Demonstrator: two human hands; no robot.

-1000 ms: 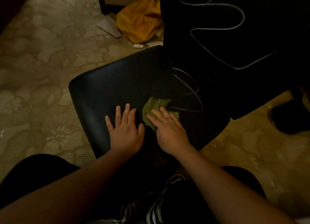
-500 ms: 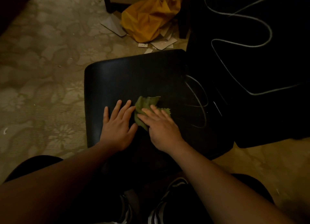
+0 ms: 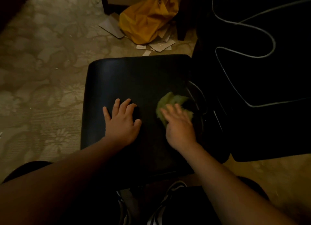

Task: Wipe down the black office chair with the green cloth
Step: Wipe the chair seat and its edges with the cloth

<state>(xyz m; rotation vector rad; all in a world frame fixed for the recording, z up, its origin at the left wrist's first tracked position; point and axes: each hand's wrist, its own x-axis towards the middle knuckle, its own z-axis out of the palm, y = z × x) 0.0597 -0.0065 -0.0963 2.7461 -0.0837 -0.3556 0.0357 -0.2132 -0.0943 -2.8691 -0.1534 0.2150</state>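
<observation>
The black office chair's seat [image 3: 134, 80] fills the middle of the view, with its dark backrest [image 3: 269, 83] rising at the right. A crumpled green cloth [image 3: 170, 100] lies on the right part of the seat, close to the backrest. My right hand [image 3: 180, 125] presses flat on the cloth, fingers spread and blurred by motion, covering the cloth's near half. My left hand [image 3: 122, 122] rests flat on the bare seat to the left, fingers apart, a clear gap away from the cloth.
A yellow bag [image 3: 148, 17] and scraps of cardboard [image 3: 111, 26] lie on the patterned carpet [image 3: 42, 69] beyond the seat. A pale cable [image 3: 244, 25] snakes over the backrest. My knees and striped shoes [image 3: 168, 201] are below the seat's front edge.
My right hand has slid the cloth rightward toward the backrest, opening a gap from my left hand, which stays flat on the seat. The view has shifted a little.
</observation>
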